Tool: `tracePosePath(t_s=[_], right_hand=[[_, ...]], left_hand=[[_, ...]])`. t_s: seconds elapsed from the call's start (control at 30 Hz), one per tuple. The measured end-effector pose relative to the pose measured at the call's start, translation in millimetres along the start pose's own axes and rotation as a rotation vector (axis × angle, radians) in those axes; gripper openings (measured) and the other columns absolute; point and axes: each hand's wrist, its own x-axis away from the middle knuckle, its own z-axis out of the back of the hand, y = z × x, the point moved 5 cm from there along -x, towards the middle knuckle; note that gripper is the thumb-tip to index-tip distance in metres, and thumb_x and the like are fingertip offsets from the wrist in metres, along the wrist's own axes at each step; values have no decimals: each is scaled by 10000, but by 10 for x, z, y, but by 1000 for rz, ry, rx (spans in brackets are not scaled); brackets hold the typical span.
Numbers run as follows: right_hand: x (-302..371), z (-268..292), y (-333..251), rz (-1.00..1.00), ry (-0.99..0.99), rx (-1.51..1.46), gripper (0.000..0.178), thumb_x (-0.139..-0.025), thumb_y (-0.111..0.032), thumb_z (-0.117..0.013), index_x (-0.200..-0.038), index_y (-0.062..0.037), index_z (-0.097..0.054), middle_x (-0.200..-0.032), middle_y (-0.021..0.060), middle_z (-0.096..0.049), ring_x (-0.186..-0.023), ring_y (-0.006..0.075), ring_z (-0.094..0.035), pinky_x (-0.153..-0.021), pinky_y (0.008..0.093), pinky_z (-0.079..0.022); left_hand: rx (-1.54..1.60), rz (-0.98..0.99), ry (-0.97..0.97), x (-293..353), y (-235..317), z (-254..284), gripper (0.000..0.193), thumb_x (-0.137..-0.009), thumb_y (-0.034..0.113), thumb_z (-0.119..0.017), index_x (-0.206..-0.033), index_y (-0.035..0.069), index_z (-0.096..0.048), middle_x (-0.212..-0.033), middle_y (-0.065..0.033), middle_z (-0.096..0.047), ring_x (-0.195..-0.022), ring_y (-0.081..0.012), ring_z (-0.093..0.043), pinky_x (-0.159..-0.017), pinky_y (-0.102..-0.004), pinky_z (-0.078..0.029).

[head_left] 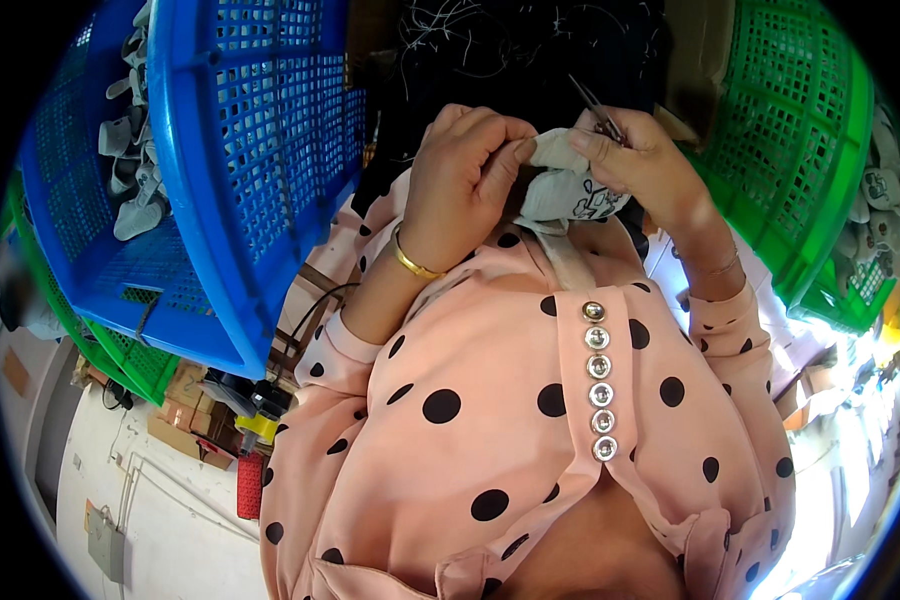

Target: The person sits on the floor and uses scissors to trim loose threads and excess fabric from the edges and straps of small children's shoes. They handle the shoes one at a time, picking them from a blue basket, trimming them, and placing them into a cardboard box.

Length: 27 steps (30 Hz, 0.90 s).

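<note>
My left hand (458,185) is closed, its thumb and forefinger pinching the edge of a small light-grey fabric shoe (560,196). A black line drawing marks the shoe's side. On the other side of the shoe, my right hand (655,170) grips its upper edge with the thumb. A pair of small scissors (592,104) is tucked in that same hand, its metal blades pointing up and to the left, away from the fabric. The fingers of my right hand are partly hidden behind the shoe and the scissors.
At the left stands a tall blue plastic basket (192,190) with several grey shoes (142,212) inside. A green basket (785,130) on the right has more shoes (882,195) beside it. Loose white threads (440,25) lie on dark cloth ahead. Cardboard boxes (185,405) sit at lower left.
</note>
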Motion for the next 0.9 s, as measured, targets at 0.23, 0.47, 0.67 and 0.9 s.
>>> tracePosePath(t_s=[0.23,0.47,0.67,0.9], right_hand=[[92,55,-433,210,148,303,239,-946,-227,-602,-885,0,-559,-616,-14,-483,-571,62,-413,-521,224,-375],[225,380,-765,520,634,232,184,-966,-178,-581,-879,-25,-528,-634,-17,-478,-587,43,-411,-529,221,-394],[345,201,-691,554,569,23,185,-991,-183,-530,-888,-31,-508,-647,-16,-502,-559,11,-450,-497,185,-354],[249,9,-362,384,537,260,169,-927,-117,-578,-1068,-38,-530,-708,77,-591,-594,146,-584,-553,281,-456]], left_hand=[[-39,-226,-28,-387,206,184,71,-832,104,-656,-891,75,-682,-817,-43,-645,-804,-257,-548,-722,-350,-441],[321,35,83,-789,136,389,716,-819,255,-748,-1384,-9,-396,-1283,-200,-549,-1166,-288,-547,-941,-368,-477],[447,412,-385,-636,279,274,672,-854,193,-703,-1389,-9,-349,-1123,-215,-623,-988,-247,-663,-811,-345,-550],[-475,-134,-496,-368,86,367,184,-781,188,-618,-757,10,-659,-946,-122,-576,-785,-268,-610,-619,-344,-528]])
